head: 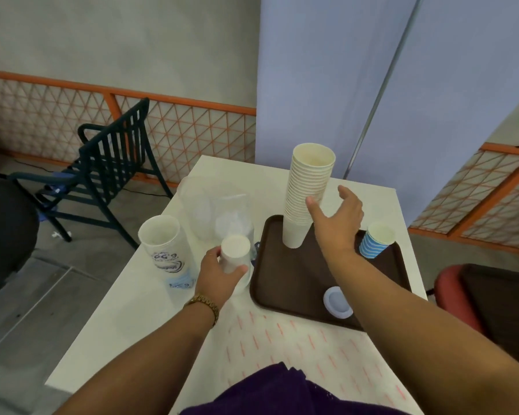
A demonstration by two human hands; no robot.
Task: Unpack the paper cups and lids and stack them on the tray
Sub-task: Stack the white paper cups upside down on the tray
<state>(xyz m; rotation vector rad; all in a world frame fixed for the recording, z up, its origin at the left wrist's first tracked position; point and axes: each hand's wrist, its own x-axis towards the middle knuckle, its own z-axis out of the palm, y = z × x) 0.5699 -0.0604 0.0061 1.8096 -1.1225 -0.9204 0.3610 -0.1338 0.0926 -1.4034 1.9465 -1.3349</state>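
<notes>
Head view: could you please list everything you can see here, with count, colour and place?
tray: one, dark brown, on the table's right half
cup stack: one tall, cream, upright at the tray's far end
striped cup: one, blue and white, tray's far right corner
lid: one, white, flat near the tray's front edge
wrapped cups: one sleeve, white in clear printed plastic, left of the tray
plastic wrap: clear, crumpled, behind the left hand
white cups: a small stack, in the left hand
table: one, white
chair: one, dark, on the floor to the left
left hand: grips the white cups
right hand: fingers spread beside the cup stack
</notes>
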